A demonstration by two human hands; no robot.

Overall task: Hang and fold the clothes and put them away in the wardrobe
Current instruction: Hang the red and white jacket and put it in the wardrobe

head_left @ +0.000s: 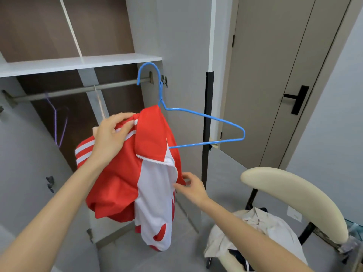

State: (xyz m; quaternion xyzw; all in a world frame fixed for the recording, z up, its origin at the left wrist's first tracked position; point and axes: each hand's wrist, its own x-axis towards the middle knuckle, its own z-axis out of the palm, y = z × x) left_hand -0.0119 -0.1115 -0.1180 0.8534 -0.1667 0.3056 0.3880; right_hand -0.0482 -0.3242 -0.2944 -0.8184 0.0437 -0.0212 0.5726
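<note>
A red and white jacket point(125, 179) with white shoulder stripes hangs half on a blue wire hanger point(206, 114). Only the hanger's left arm is inside the jacket; its right arm sticks out bare. My left hand point(112, 136) grips the jacket's left shoulder together with the hanger end under it. My right hand point(191, 185) pinches the jacket's front edge lower down. The hanger's hook is up near the right end of the wardrobe rail point(78, 90), and I cannot tell whether it touches the rail.
The open wardrobe has a white shelf point(78, 62) above the rail and a purple hanger point(59, 124) on the rail at left. A cream chair point(294, 195) at lower right carries a pile of clothes point(255, 232). A closed door point(275, 75) stands behind.
</note>
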